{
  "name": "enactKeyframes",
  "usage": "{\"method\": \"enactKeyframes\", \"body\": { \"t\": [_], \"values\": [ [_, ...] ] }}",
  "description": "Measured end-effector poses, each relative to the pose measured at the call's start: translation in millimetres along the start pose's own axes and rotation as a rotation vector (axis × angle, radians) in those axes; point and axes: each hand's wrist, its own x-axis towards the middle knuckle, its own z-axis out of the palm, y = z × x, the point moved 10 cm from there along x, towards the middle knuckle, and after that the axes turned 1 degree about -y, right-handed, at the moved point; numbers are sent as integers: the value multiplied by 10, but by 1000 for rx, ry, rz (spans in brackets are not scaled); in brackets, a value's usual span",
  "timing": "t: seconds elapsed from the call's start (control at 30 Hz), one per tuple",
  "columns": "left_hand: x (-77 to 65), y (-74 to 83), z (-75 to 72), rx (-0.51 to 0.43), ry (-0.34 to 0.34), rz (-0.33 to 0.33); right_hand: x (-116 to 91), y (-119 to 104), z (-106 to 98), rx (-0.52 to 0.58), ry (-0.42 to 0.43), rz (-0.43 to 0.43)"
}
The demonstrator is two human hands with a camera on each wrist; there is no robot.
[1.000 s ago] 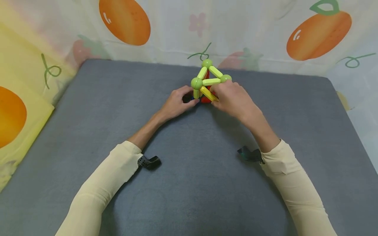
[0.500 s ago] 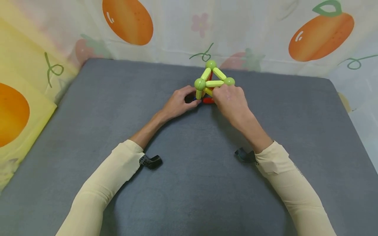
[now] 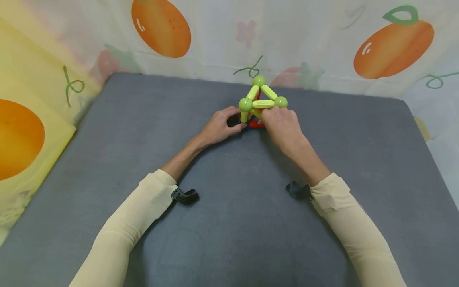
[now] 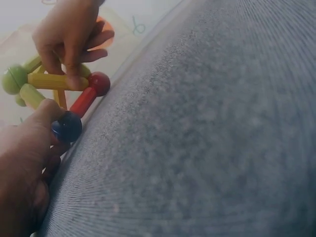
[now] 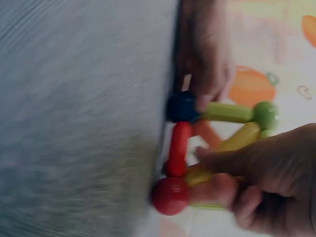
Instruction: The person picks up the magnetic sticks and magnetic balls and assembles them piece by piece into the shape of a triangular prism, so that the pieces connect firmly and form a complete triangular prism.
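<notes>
A ball-and-stick toy frame stands at the far side of the table. Its upper triangle has light green balls joined by light green sticks. Low down, a red stick links a dark blue ball to a red ball. My left hand holds the frame at the blue ball, thumb against the foot of a light green stick. With thumb and fingers my right hand pinches a slanting yellow stick close to the red ball. That hand hides part of the frame in the head view.
The grey tabletop ends just behind the frame. Beyond it hangs a pale curtain printed with fruit. Yellow cloth hangs at the left. Black wrist devices jut inward from both cuffs.
My right hand has turned and dropped slightly at the yellow stick, covering more of it, while more of the red stick shows. The left hand keeps its hold. The head view has shifted slightly.
</notes>
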Motion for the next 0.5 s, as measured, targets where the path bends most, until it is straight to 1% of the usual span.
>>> {"method": "enactKeyframes", "body": {
  "t": [0.17,0.27,0.37,0.5],
  "values": [
    [-22,-48,70,-9,-4,-6,-91,80,127,88,-186,58],
    [-36,-59,105,-23,2,-11,-151,119,180,120,-281,73],
    [-38,-61,124,-34,7,-10,-207,145,224,174,-371,72],
    [-37,-84,147,-37,4,-13,-286,151,241,297,-491,47]
  ]
}}
